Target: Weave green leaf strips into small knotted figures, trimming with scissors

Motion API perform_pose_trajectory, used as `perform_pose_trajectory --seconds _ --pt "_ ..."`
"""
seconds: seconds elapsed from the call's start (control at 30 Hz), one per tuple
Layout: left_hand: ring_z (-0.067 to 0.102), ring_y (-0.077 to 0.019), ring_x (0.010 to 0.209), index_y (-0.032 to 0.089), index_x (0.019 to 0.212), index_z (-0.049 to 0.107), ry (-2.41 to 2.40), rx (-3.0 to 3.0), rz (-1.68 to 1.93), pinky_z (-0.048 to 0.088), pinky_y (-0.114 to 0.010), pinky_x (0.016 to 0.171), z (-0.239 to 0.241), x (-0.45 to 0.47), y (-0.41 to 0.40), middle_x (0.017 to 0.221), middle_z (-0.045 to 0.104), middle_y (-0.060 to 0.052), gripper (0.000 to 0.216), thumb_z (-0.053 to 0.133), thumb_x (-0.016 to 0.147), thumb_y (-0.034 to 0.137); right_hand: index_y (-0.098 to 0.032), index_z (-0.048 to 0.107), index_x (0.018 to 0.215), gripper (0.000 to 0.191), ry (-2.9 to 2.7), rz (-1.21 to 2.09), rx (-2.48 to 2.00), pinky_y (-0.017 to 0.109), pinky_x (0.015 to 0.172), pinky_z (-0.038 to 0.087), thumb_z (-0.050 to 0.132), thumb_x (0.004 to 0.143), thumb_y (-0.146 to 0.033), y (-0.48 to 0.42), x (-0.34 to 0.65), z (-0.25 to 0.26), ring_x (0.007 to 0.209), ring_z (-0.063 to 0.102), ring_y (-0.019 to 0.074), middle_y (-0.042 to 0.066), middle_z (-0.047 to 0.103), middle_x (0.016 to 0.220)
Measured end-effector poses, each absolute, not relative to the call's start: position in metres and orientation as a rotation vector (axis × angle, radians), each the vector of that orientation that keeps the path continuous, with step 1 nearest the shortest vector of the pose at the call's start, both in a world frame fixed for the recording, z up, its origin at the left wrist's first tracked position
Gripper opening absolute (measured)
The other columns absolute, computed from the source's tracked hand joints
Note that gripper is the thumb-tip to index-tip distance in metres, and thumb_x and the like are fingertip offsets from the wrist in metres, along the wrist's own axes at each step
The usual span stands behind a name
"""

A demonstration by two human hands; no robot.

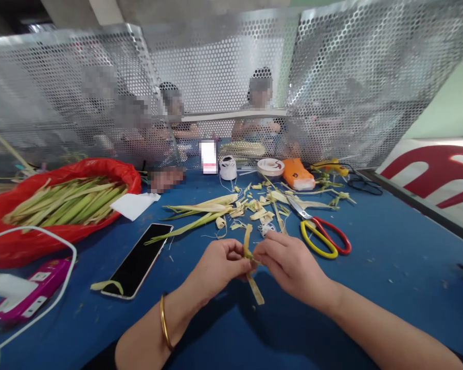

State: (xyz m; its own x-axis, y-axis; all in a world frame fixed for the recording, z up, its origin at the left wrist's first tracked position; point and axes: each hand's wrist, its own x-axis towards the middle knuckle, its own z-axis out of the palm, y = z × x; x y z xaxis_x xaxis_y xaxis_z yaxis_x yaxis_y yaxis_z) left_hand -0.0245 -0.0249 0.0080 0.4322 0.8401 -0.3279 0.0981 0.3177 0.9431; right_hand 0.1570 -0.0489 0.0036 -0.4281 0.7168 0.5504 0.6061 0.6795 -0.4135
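Note:
Both my hands meet over the blue table (389, 257) and pinch one narrow yellow-green leaf strip (255, 290). My left hand (219, 266), with a gold bangle at its wrist, is closed on the strip from the left. My right hand (291, 262) is closed on it from the right. One end of the strip sticks up between the hands, the other hangs down toward the table. Just beyond my right hand lie scissors (321, 234) with one yellow and one red handle loop.
Leaf pieces and offcuts (231, 208) are strewn ahead. A red bag of green leaves (65, 203) lies left, with a black phone (138, 259), a pink device (34, 290) and a white cable. A thread spool (228, 168), orange glue gun (299, 176) and perforated metal screen (351, 77) stand behind; people sit beyond.

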Motion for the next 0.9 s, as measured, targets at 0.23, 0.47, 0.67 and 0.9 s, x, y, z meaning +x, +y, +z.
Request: perform_pose_trajectory --seconds 0.23,0.47,0.67,0.9 --pt "0.062 -0.0111 0.057 0.013 0.067 0.058 0.952 1.184 0.506 0.050 -0.024 0.061 0.011 -0.024 -0.027 0.062 0.069 -0.003 0.024 0.079 0.059 0.020 -0.017 0.058 0.071 0.014 -2.001 0.609 -1.028 0.022 0.060 0.038 0.058 0.083 -0.011 -0.044 0.162 0.009 0.066 0.051 0.0114 -0.001 0.053 0.069" --pt "0.065 -0.0130 0.063 0.014 0.072 0.061 0.843 1.202 0.507 0.050 -0.025 0.067 0.011 -0.025 -0.029 0.065 0.069 -0.001 0.022 0.079 0.059 0.017 -0.017 0.057 0.061 0.016 -1.617 1.208 -1.247 0.023 0.053 0.032 0.067 0.070 -0.024 -0.032 0.165 0.006 0.055 0.042 0.0096 -0.004 0.049 0.056" --pt "0.064 -0.0116 0.065 0.015 0.076 0.062 0.855 1.212 0.728 0.049 -0.023 0.067 0.013 -0.022 -0.027 0.067 0.068 0.000 0.020 0.077 0.064 0.021 -0.017 0.057 0.062 0.020 -1.076 1.811 -1.176 0.023 0.050 0.034 0.071 0.058 -0.030 -0.032 0.153 -0.007 0.046 0.041 0.0073 -0.005 0.052 0.052" --pt "0.060 -0.0117 0.066 0.014 0.079 0.068 1.128 1.275 0.930 0.049 -0.024 0.068 0.005 -0.023 -0.021 0.071 0.068 0.000 0.015 0.071 0.068 0.023 -0.018 0.056 0.069 0.019 -1.802 0.878 -1.262 0.026 0.059 0.036 0.048 0.086 -0.022 -0.043 0.143 -0.015 0.062 0.048 0.0126 0.001 0.056 0.067"
